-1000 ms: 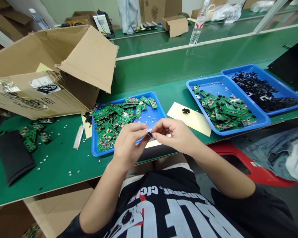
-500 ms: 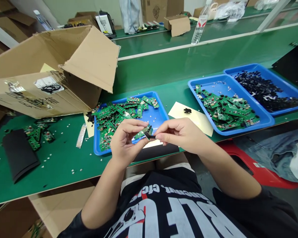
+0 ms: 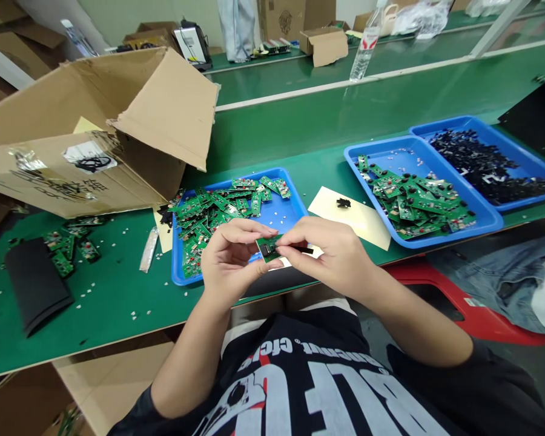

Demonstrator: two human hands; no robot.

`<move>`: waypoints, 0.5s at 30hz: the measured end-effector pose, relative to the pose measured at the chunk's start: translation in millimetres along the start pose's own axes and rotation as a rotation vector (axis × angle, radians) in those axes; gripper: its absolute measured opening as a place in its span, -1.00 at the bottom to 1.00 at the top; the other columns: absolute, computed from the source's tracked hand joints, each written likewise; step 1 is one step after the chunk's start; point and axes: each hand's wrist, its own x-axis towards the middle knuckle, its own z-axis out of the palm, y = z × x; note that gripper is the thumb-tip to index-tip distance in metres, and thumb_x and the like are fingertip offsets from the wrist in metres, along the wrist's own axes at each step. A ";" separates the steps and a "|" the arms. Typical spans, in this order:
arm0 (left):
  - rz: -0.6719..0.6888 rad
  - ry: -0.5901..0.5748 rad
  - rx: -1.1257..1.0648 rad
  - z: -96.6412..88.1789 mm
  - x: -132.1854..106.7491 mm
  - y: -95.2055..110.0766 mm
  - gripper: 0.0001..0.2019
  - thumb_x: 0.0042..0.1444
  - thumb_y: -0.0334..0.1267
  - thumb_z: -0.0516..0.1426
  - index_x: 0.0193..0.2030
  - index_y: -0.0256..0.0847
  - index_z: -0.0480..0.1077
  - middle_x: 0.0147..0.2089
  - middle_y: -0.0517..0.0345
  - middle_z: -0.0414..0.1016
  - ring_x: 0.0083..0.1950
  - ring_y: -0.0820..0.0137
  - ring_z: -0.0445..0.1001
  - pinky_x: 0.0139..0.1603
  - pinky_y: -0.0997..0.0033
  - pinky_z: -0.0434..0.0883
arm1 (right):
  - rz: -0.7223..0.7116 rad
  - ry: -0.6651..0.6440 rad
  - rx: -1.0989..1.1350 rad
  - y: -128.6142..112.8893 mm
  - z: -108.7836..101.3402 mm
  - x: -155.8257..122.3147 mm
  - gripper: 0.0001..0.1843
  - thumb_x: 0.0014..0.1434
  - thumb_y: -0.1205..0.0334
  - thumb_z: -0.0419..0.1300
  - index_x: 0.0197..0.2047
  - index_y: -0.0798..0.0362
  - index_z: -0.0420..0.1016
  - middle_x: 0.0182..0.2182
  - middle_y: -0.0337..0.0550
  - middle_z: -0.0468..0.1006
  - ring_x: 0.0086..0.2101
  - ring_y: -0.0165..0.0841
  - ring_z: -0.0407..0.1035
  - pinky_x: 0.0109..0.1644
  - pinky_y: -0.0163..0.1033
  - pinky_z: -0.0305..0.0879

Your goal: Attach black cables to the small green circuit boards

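My left hand (image 3: 231, 259) is closed on the edge of a small green circuit board (image 3: 266, 247), held above the front of the middle blue tray (image 3: 295, 212). Between the thumb and fingers of my right hand (image 3: 329, 251) is a thin black strip (image 3: 305, 249), whose free end sticks out to the right. The right fingertips touch the board's face, where a dark component shows; they partly cover it. Many green boards (image 3: 209, 209) lie heaped in the tray behind my left hand.
A blue tray of boards (image 3: 352, 151) and another of small black parts (image 3: 415, 129) stand at the right. Pale yellow paper (image 3: 367, 224) lies between trays. A large cardboard box (image 3: 36, 157) and a black foam piece (image 3: 36, 281) occupy the left. A water bottle (image 3: 367, 45) stands behind.
The board has turned so that its face shows more. My right hand has moved closer to my left, with its fingertips now over the board and the black strip pointing right.
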 end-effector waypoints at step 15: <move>-0.405 0.094 0.094 8.1 -13.5 5.2 -0.77 0.19 -0.13 0.12 -0.16 -0.18 0.52 -0.31 0.08 0.58 -0.34 0.38 0.54 -0.34 0.41 0.52 | -0.224 0.164 -0.443 4.2 5.7 -1.5 -0.84 0.25 0.38 0.07 -0.30 0.07 0.47 -0.47 -0.13 0.51 -0.41 -0.35 0.38 -0.32 -0.24 0.36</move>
